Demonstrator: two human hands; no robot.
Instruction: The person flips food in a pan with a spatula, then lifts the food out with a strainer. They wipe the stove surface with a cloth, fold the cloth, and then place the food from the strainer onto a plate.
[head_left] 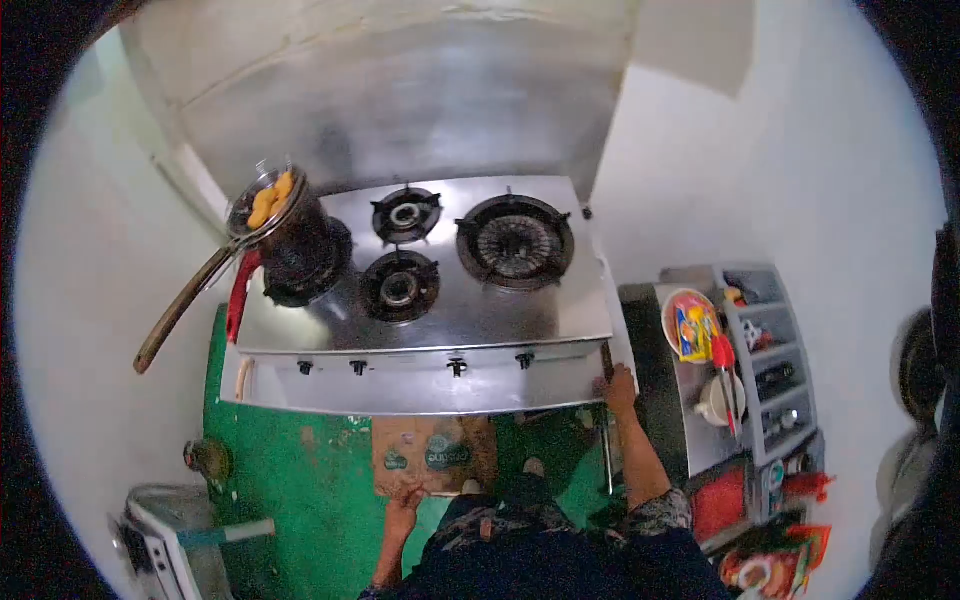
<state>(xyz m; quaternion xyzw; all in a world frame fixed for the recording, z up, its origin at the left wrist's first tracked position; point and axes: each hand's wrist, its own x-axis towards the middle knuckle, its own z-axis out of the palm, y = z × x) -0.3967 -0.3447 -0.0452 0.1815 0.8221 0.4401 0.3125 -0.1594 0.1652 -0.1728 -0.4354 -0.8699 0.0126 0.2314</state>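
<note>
My right hand (pixel 618 388) is at the right front corner of the steel stove (pixel 480 335), its fingers curled over the edge. My left hand (pixel 405 497) hangs low before the stove, over the near edge of a flattened cardboard sheet (pixel 435 450), fingers slightly apart and nothing visible in it. At the stove's left stands a dark pot (pixel 300 245) with a red handle (pixel 240 295). Across its top rests a long-handled strainer (pixel 245 240) holding several golden fried pieces (pixel 270 203). The stove's other burners (pixel 400 287) carry no pots.
To the right, a counter holds a bowl (pixel 683 312) with a yellow packet (pixel 695 332), a white mug (pixel 715 403), a red-handled utensil (pixel 726 360) and a grey compartment rack (pixel 775 350). A white-framed object (pixel 165 540) stands lower left on the green floor (pixel 300 500).
</note>
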